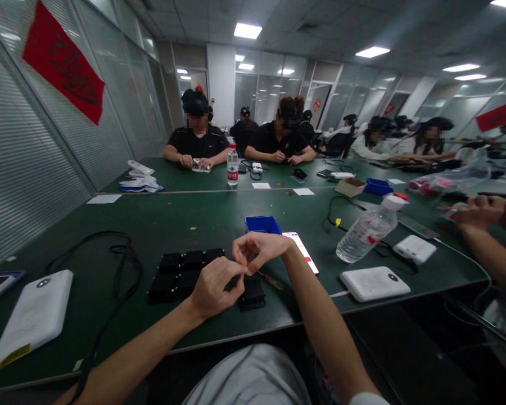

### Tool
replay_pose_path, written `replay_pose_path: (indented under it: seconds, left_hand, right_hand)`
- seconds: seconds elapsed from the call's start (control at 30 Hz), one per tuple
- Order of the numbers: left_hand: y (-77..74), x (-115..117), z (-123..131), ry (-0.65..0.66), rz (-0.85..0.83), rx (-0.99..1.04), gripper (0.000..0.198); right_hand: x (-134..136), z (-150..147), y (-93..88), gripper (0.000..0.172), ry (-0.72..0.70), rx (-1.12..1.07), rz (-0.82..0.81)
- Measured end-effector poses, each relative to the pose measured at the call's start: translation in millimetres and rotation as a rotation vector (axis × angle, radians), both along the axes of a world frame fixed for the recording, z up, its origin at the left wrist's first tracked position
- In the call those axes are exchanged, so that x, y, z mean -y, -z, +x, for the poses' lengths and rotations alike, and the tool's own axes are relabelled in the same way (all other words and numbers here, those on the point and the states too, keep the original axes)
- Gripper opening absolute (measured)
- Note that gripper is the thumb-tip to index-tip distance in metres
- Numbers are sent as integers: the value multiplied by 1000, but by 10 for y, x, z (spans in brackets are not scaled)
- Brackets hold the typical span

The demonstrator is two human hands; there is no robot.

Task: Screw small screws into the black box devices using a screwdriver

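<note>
My left hand and my right hand meet fingertip to fingertip above the green table. Both are pinched closed; whatever sits between the fingers is too small or hidden to name. Under them lies a small black box-like piece. A screwdriver rests just right of my fingers, its tip partly covered. To the left, several black square pieces stand side by side in rows, partly behind my left hand. Beyond my right hand are a blue tray and a phone with a lit screen.
A tilted water bottle and a white power bank are on the right. On the left lie another white power bank and a black cable. A neighbour's hand works at far right. Other people sit across the table.
</note>
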State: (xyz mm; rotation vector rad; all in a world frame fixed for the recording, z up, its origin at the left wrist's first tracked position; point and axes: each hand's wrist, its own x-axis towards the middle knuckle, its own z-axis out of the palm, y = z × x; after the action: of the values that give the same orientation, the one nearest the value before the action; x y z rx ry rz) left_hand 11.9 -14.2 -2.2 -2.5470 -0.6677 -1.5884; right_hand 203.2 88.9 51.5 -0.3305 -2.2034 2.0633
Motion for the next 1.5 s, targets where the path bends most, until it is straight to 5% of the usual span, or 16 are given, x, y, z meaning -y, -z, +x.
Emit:
replay_pose_path:
  seconds: [0.3, 0.7, 1.5]
  left_hand:
    - [17, -19, 11, -20, -54, -32, 19]
    - [53, 44, 4, 125, -305, -293, 62]
    - [98, 21, 12, 82, -413, -404, 58]
  right_hand:
    - [-15, 24, 4, 50, 17, 102, -42]
    - [-85, 225, 34, 51, 93, 396, 118]
    - [-10, 137, 5, 68, 29, 537, 115]
